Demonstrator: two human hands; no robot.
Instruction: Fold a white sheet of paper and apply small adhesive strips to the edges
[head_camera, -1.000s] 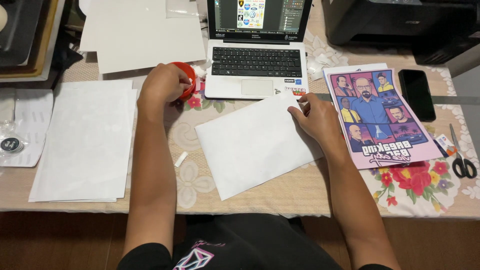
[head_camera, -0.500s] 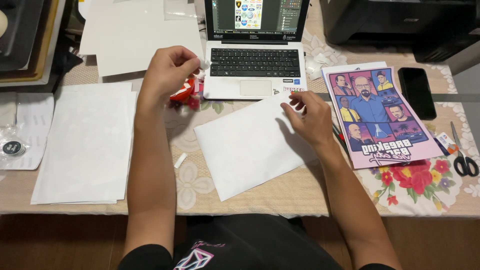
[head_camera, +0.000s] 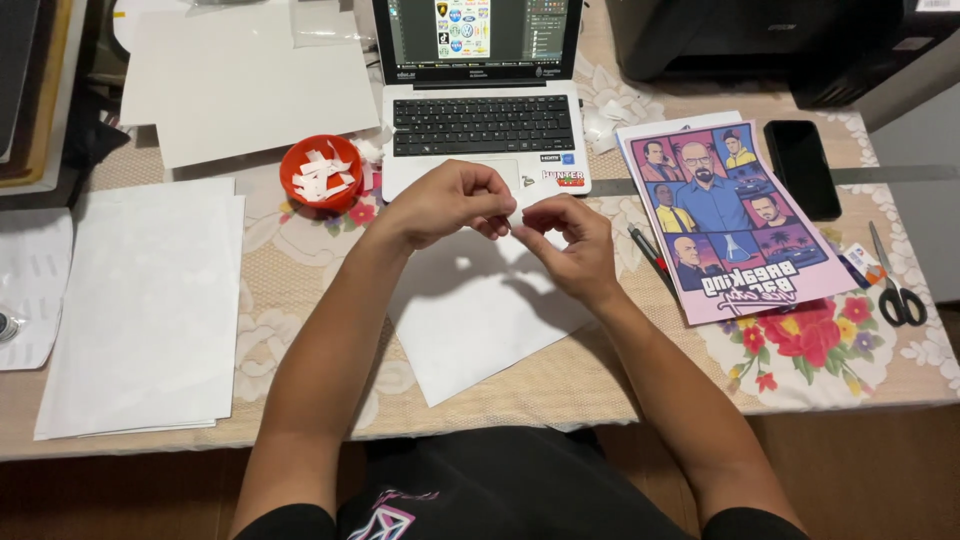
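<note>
1. White paper is what we work with here: a blank white paper sheet lies tilted on the counter in front of the silver laptop, and our 2 hands meet just above its far edge.
2. Our left hand and right hand are drawn together, fingertips nearly touching, at the front lip of the laptop.
3. We judge the step in hand to be fine finger work on something very small pinched between the 2 hands; it looks like a tiny pale scrap, but it is too small for us to tell what it is.
4. Left grip: fingers curled in tight, thumb and forefinger pressed together at the scrap. Right grip: likewise pinched, fingertips closed on the same spot.
5. The round red bowl holding white paper bits sits to the left of the laptop, well apart from both hands.
6. The next move, as we judge it, calls for a steady pinch and small, careful pulls, since so small a piece could slip or tear.
7. Nearby lie a stack of white sheets at left, a colourful cartoon poster, a black phone and black-handled scissors at right.
</note>
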